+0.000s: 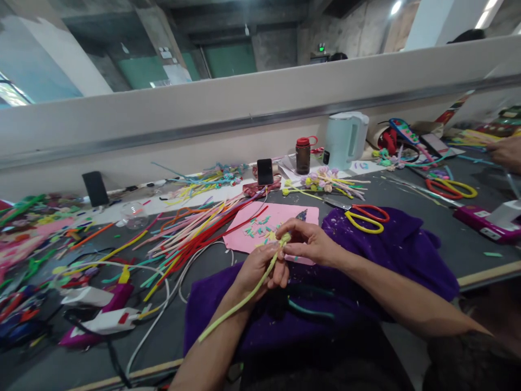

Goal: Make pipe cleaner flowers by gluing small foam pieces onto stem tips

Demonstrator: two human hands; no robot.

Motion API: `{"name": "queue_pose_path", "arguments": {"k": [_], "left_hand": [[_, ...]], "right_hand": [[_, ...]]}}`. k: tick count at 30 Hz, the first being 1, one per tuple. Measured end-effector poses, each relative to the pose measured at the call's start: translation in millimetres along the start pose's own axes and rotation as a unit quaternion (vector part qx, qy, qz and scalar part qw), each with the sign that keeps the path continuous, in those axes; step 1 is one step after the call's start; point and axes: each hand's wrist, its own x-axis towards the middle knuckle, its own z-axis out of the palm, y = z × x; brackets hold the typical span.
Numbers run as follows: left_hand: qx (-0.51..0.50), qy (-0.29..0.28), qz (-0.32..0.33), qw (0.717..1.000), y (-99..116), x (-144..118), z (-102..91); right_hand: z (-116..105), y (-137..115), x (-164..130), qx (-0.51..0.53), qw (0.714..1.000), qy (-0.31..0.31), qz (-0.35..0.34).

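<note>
- Purple fuzzy cloth (391,255) lies nearest, spread under both forearms on the dark grey table (456,239).
- One left hand (260,266) is curled closed around a single pale green pipe cleaner (240,307), a thin fuzzy stem that runs back along the left wrist.
- One right hand (307,241) pinches the stem's top end with fingertips closed, touching the left hand.
- One pink paper sheet (264,222) lies just beyond the hands, dotted with small teal and yellow cuttings.
- Two pairs of scissors with red and yellow handles: one (364,217) just right of the hands, another (450,187) farther right.
- A loose heap of coloured pipe cleaners (191,231) fans out to the left of the hands.
- Two glue guns (101,312) lie well left, with white cable.
- One white kettle (345,138) and one brown bottle (303,155) stand far beyond the hands, against a pale partition wall; a concrete room rises behind.
- Another person's hand (507,152) rests at the far right.
</note>
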Motion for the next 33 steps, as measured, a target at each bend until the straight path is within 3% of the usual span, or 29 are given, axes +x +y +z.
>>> {"name": "queue_pose_path", "arguments": {"k": [13, 18, 20, 25, 27, 29, 33], "left_hand": [[-0.001, -0.010, 0.011, 1.000, -1, 1, -0.6], [0.026, -0.015, 0.013, 0.999, 0, 0, 1.7], [0.033, -0.012, 0.015, 0.999, 1, -1, 3.0], [0.005, 0.054, 0.046, 0.997, 6, -3, 2.3], [-0.022, 0.081, 0.066, 0.994, 8, -3, 0.9], [-0.043, 0.105, 0.082, 0.990, 10, -3, 0.0], [-0.064, 0.155, 0.105, 0.980, 12, -4, -0.3]], "right_hand": [[1, -2, -1, 0.020, 0.999, -0.017, 0.041], [-2, -3, 2, 0.118, 0.992, -0.026, 0.041], [-6, -2, 4, 0.152, 0.987, 0.002, 0.044], [-15, 1, 10, 0.165, 0.968, 0.176, 0.063], [-16, 4, 11, 0.154, 0.962, 0.208, 0.085], [-14, 6, 11, 0.142, 0.964, 0.198, 0.106], [-8, 7, 8, 0.134, 0.975, 0.119, 0.131]]}}
